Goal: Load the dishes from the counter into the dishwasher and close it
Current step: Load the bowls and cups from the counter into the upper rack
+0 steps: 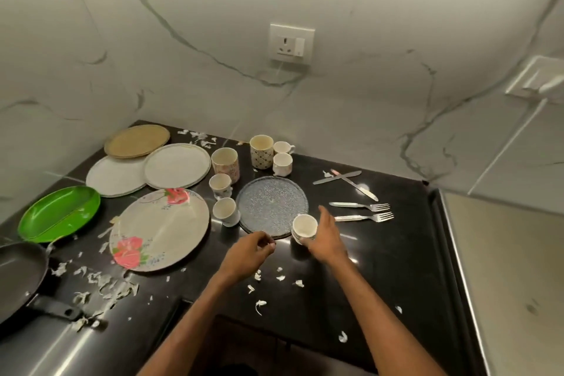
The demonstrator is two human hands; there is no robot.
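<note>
My right hand [325, 238] grips a small white cup [304, 227] at the near right rim of the blue speckled plate [271, 204]. My left hand [251, 250] has its fingertips at that plate's near edge, fingers curled; whether it pinches the rim is unclear. Other small cups [225, 210] [220, 185] stand left of the blue plate, and taller mugs [225, 163] [261, 151] behind it. A floral plate [160, 229], two white plates [177, 165], a tan plate [137, 141] and a green divided dish [59, 212] lie to the left. The dishwasher is not visible.
Two forks [363, 212] and two knives [348, 178] lie right of the blue plate. A black frying pan [21, 278] sits at the near left. White peel scraps [103, 287] litter the black counter [396, 253]. A wall socket [292, 43] is on the marble backsplash.
</note>
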